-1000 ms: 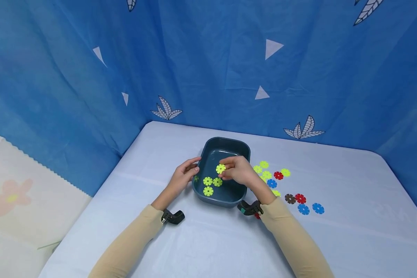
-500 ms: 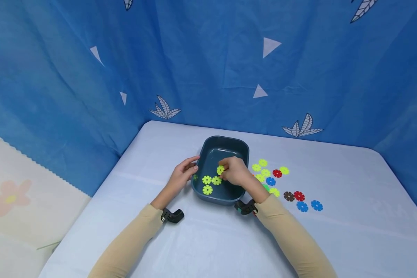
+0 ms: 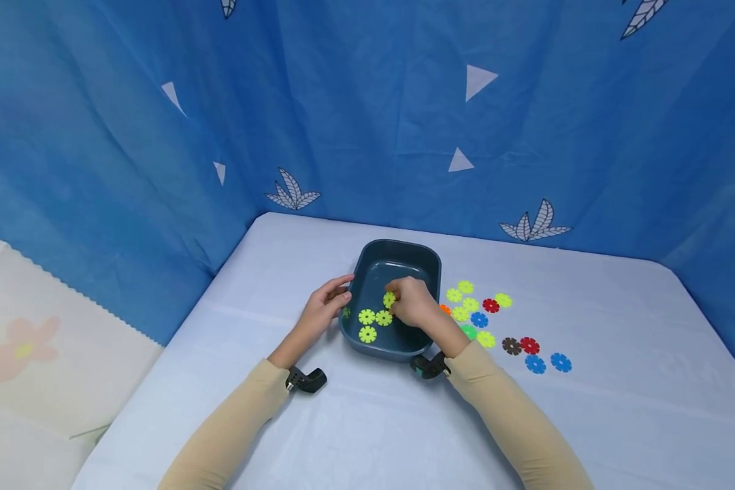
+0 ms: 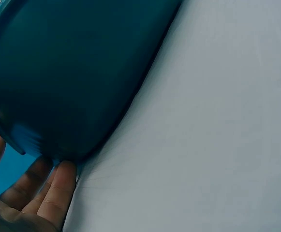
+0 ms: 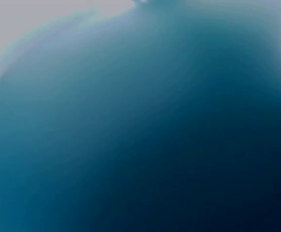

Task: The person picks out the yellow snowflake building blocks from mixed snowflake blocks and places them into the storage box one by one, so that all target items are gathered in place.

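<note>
Inside a dark blue-green plastic basin (image 3: 398, 255), my right hand (image 3: 413, 301) pinches a yellow-green notched snowflake disc (image 3: 389, 300) low over the floor. Several more discs of that colour, among them a yellow-green disc (image 3: 367, 334), lie at the basin's near left. My left hand (image 3: 321, 312) rests against the basin's left side, thumb and fingertips at the rim. In the left wrist view the basin wall (image 4: 77, 72) fills the upper left, and the fingers (image 4: 58, 191) reach its lower end, extended. Only a blurred basin surface (image 5: 106, 96) shows in the right wrist view.
To the right of the basin, loose snowflake discs lie on the white tabletop (image 3: 367, 422): yellow-green discs (image 3: 465, 287), a red disc (image 3: 491, 305), blue discs (image 3: 561, 362), a brown disc (image 3: 511, 346) and others. A blue curtain (image 3: 367, 122) hangs behind the table.
My right hand has sunk a little toward the basin floor with the disc, and its forearm has shifted slightly left, baring an orange and a green disc. The left hand stays put.
</note>
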The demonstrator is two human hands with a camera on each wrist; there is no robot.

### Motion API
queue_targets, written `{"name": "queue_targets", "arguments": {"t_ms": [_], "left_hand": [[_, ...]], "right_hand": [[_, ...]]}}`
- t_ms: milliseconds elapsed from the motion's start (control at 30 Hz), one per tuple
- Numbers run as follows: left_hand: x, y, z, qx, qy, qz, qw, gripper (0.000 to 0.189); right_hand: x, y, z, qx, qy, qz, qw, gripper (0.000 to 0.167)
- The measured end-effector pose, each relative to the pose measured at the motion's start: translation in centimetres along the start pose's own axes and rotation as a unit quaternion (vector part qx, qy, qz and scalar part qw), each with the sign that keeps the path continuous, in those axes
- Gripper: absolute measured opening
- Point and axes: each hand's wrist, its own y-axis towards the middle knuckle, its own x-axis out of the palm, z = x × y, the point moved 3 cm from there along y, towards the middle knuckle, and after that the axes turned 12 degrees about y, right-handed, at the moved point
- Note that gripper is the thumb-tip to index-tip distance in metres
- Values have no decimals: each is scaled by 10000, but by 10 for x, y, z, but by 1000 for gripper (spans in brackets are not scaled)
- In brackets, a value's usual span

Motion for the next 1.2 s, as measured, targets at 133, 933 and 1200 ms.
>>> {"name": "queue_targets", "arguments": {"t_ms": [133, 933, 1200], "left_hand": [[-1, 0, 0, 26, 59, 1, 10000, 45], [-1, 3, -2, 43, -43, -59, 10000, 45], [-1, 2, -4, 66, -51, -83, 9999, 45]], "right_hand": [[1, 0, 0, 47, -66, -10, 10000, 45], [0, -4, -2, -109, 374, -339, 9987, 52], [1, -5, 0, -509, 466, -65, 9976, 46]]}}
